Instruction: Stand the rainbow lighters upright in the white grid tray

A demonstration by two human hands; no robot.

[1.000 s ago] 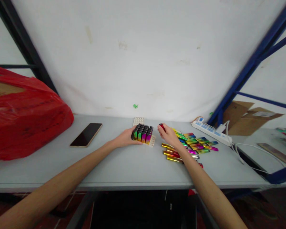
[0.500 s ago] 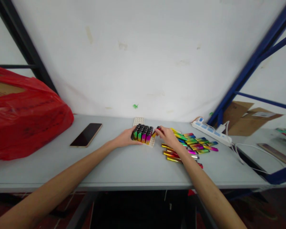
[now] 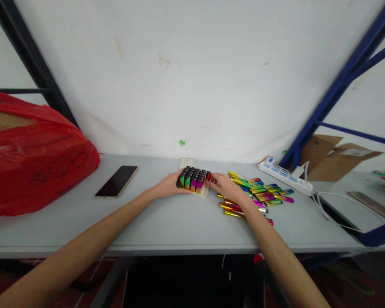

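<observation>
Several coloured lighters [image 3: 192, 179] with black tops stand upright in rows in a white tray [image 3: 204, 191], whose right end shows. My left hand [image 3: 171, 185] is wrapped around the left side of the block of lighters. At the right end of the rows, my right hand [image 3: 223, 185] pinches a red lighter [image 3: 208, 176], which stands upright beside the others. Its lower end is partly hidden by my fingers. More shiny lighters [image 3: 265, 196] lie loose on the table, right of my right hand and partly under my forearm.
A phone [image 3: 116, 182] lies on the grey table [image 3: 167, 226] to the left, near a big red plastic bag [image 3: 41, 158]. Another white studded tray [image 3: 186, 162] sits by the wall. At right are a power strip [image 3: 285, 176] with cables and a cardboard box [image 3: 336, 160].
My right hand has brought the lighter from a tilt to upright, against the end of the rows. My left hand stays in place.
</observation>
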